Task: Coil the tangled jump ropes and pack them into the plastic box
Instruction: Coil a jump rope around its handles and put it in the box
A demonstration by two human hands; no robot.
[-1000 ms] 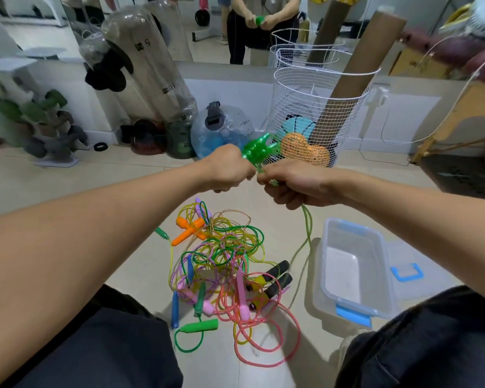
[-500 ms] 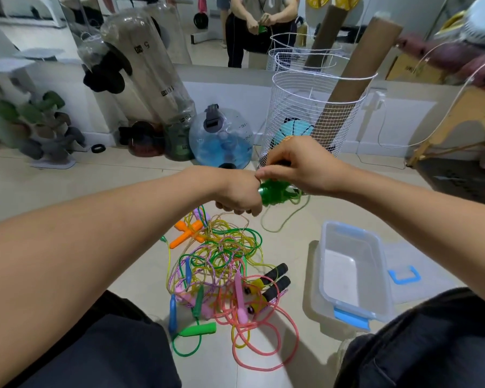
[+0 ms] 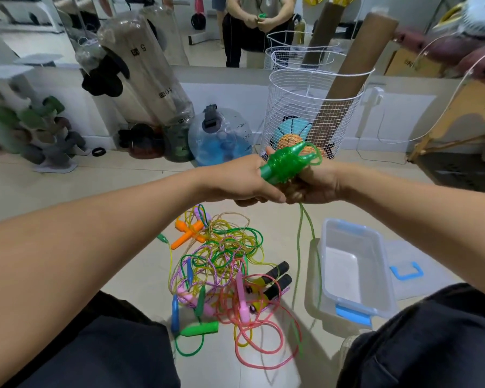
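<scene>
At frame centre, the left hand (image 3: 242,182) and right hand (image 3: 315,182) were both clenched around two green handles (image 3: 284,165); one plastic box (image 3: 353,271) sat open at lower right.

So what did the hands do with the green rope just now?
Both hands, left and right, kept the green handles and swung them back up, tips away, after dipping them low. The green cord hangs longer. The pile and box stayed put.

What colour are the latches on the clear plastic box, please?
Blue latches on the plastic box, clearest in the head view.
</scene>
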